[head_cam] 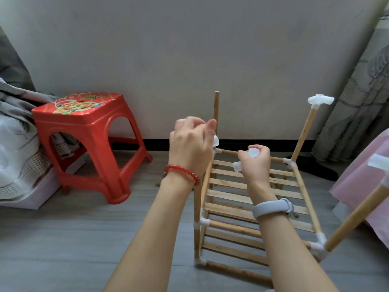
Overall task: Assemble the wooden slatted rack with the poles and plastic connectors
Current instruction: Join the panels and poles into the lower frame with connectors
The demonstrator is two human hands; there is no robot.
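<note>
The wooden slatted rack [231, 194] stands on the floor, its poles joined by white plastic connectors at the corners. My left hand [189, 144] is curled beside the bare back-left pole [216, 106], and a white connector [216, 141] shows at the hand's lower edge. Over the slats, my right hand [256, 163] grips another white connector [252, 153]. The back-right pole [304, 131] carries a connector [320, 100] on its top. So does the front-right pole [355, 216], whose connector [377, 162] sits near the frame edge. The front-left pole [197, 199] is partly hidden by my left wrist.
A red plastic stool [88, 131] stands to the left of the rack. Bedding and a white basket [19, 157] lie at the far left. A pink bed edge [370, 182] and a curtain [362, 98] close in the right side. The wall is just behind the rack.
</note>
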